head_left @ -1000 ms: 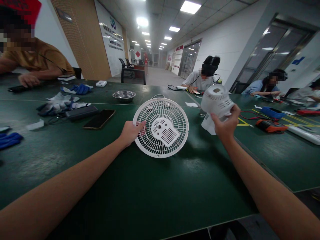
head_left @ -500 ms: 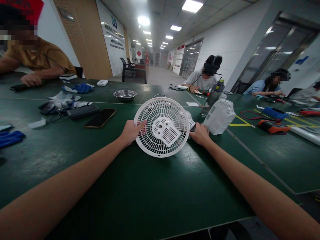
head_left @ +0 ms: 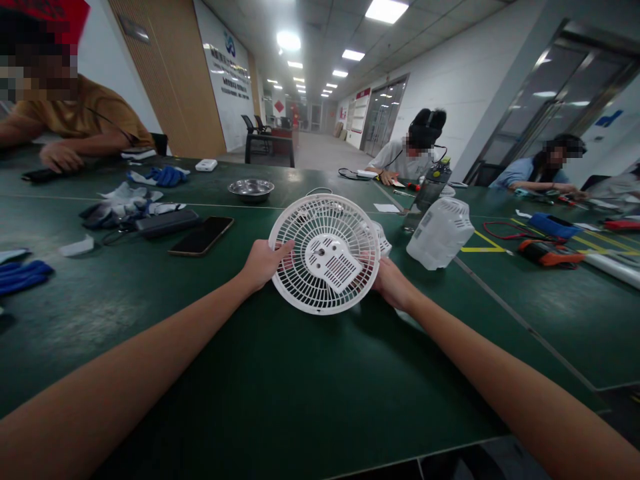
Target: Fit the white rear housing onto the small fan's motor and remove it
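Observation:
A round white fan grille point(head_left: 334, 300) with a slotted centre plate stands tilted on the green table, its ribbed face towards me. My left hand point(head_left: 264, 262) is closed on its left rim, thumb over the front and fingers showing behind the ribs. At the right rim is my right hand point(head_left: 393, 281), its fingers curled behind the grille and partly seen through the bars. Their exact hold is hidden. A white slotted part point(head_left: 383, 240) shows just behind the grille's right edge. Farther right stands a translucent white plastic housing point(head_left: 440, 233), apart from my right hand.
On the left lie a black phone point(head_left: 201, 236), a dark case point(head_left: 168, 223) and blue-white gloves point(head_left: 163, 176). A metal bowl point(head_left: 251, 190) sits beyond the grille. A bottle point(head_left: 425, 197) stands behind the housing; an orange meter point(head_left: 549, 253) lies right. Several people sit around the table.
My right hand has shifted slightly left and inward, its fingers now behind the grille instead of beside its right edge. The left hand and the grille have hardly moved.

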The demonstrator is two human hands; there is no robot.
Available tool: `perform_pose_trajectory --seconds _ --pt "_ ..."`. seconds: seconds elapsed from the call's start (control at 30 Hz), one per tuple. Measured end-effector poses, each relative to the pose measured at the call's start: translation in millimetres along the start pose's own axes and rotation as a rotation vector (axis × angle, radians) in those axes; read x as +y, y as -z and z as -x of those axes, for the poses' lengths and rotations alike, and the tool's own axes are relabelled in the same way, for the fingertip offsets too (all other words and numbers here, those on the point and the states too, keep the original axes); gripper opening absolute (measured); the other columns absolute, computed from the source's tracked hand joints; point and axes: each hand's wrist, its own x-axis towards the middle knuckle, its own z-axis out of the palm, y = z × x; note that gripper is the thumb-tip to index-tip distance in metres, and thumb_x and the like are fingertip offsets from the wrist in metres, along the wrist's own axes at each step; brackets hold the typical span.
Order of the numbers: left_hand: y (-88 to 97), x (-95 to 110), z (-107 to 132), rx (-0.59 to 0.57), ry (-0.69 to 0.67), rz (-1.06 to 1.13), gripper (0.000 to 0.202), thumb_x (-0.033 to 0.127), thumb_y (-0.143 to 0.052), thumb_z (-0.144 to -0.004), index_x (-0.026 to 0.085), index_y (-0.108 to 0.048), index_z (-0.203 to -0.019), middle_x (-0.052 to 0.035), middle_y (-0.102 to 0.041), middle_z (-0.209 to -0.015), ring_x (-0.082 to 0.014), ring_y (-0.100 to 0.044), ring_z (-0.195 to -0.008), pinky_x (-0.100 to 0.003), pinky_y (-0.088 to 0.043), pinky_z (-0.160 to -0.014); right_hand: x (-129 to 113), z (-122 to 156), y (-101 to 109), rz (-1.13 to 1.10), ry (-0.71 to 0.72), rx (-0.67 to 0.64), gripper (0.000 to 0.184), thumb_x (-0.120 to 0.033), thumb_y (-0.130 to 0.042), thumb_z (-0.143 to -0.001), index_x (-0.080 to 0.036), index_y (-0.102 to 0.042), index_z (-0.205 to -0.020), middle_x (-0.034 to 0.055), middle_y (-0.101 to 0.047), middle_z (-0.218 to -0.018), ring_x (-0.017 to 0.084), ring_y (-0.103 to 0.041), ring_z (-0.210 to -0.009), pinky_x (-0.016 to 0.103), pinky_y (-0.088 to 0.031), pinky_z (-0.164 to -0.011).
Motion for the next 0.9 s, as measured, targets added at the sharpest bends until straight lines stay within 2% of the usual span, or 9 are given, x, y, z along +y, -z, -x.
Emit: perform_pose_trajectory --seconds 0.1,0.2,0.33,0.43,0.53,0.63,0.7,0.8,0.9 --pt "-0.3 -0.3 0.7 0.006 -0.007 0.007 0.02 0.033 -0.074 -0.088 0.013 -0.074 -0.084 -0.0107 -0.076 -0.079 -0.0217 -0.072 -0.068 -0.035 -0.06 -0.065 -2.0 10.2 -16.8 -0.194 -0.198 -0.169 0.034 -0.055 -0.05 -0.096 -0.025 -0.063 -0.106 0.0051 -0.074 -0.099 0.021 -0.071 -0.079 0.041 -0.06 -0.077" --pt "-2.0 3.9 4.4 0.031 -0.008 0.025 0.019 0.031 -0.074 -0.087 0.013 -0.074 -0.085 -0.0109 -0.076 -0.079 -0.0221 -0.072 -0.068 -0.036 -0.06 -0.065 -4.9 16.9 -25.5 -0.296 -0.267 -0.271 0.041 -0.057 -0.043 -0.097 -0.023 -0.064 -0.105 0.008 -0.075 -0.101 0.023 -0.073 -0.091 0.043 -0.061 -0.083" --pt "-4.0 8.6 8.4 0.027 -0.003 0.003 0.019 0.031 -0.072 -0.089 0.013 -0.074 -0.086 -0.0103 -0.076 -0.078 -0.0233 -0.072 -0.068 -0.038 -0.06 -0.064 -2.4 16.6 -32.8 -0.374 -0.211 -0.195 0.034 -0.054 -0.048 -0.094 -0.024 -0.061 -0.102 0.0069 -0.074 -0.104 0.025 -0.072 -0.099 0.043 -0.061 -0.083" --pt "-2.3 3.4 3.8 0.036 -0.091 -0.003 0.028 0.039 -0.067 -0.092 0.013 -0.073 -0.083 -0.009 -0.074 -0.075 -0.0217 -0.07 -0.067 -0.035 -0.057 -0.063 3.1 13.2 -35.8 -0.348 -0.083 -0.094 0.032 -0.056 -0.051 -0.091 -0.027 -0.057 -0.104 0.0046 -0.072 -0.102 0.025 -0.071 -0.094 0.041 -0.061 -0.074" --pt "2.8 -6.5 -6.2 0.047 -0.181 0.051 0.045 0.056 -0.059 -0.094 0.014 -0.073 -0.086 -0.0094 -0.075 -0.081 -0.0199 -0.068 -0.069 -0.03 -0.052 -0.058 5.3 11.8 -31.6 -0.255 0.161 0.066 0.029 -0.053 -0.057 -0.089 -0.03 -0.05 -0.106 -0.0005 -0.068 -0.092 0.021 -0.066 -0.079 0.035 -0.056 -0.062" --pt "7.6 -12.9 -14.0 0.054 -0.104 0.119 0.059 0.069 -0.052 -0.092 0.014 -0.072 -0.087 -0.0104 -0.075 -0.083 -0.0196 -0.067 -0.069 -0.027 -0.048 -0.054 1.2 13.5 -21.7 -0.053 0.335 0.178 0.031 -0.044 -0.066 -0.085 -0.03 -0.045 -0.103 -0.0045 -0.06 -0.081 0.016 -0.056 -0.064 0.027 -0.044 -0.052" --pt "9.2 -13.5 -15.3 0.005 -0.039 0.157 0.067 0.074 -0.045 -0.092 0.014 -0.072 -0.083 -0.0111 -0.074 -0.079 -0.0193 -0.066 -0.066 -0.028 -0.048 -0.055 -2.6 15.4 -16.4 0.069 0.395 0.193 0.032 -0.039 -0.067 -0.084 -0.029 -0.043 -0.102 -0.0049 -0.057 -0.079 0.014 -0.052 -0.06 0.025 -0.039 -0.05" --pt "9.6 -9.5 -12.1 -0.143 0.044 0.249 0.075 0.077 -0.035 -0.093 0.014 -0.073 -0.085 -0.0128 -0.075 -0.079 -0.0218 -0.068 -0.067 -0.031 -0.051 -0.059 -4.4 17.3 -14.4 0.153 0.486 0.182 0.029 -0.039 -0.064 -0.086 -0.028 -0.041 -0.101 -0.0042 -0.054 -0.081 0.013 -0.05 -0.062 0.026 -0.037 -0.053" --pt "9.4 -1.0 -6.2 -0.266 0.127 0.427 0.069 0.072 -0.036 -0.096 0.015 -0.073 -0.105 -0.0132 -0.078 -0.089 -0.0286 -0.073 -0.085 -0.039 -0.058 -0.074 -0.5 17.6 -14.9 0.272 0.564 0.169 0.034 -0.041 -0.066 -0.085 -0.028 -0.04 -0.102 -0.0026 -0.056 -0.088 0.015 -0.055 -0.071 0.028 -0.042 -0.059"
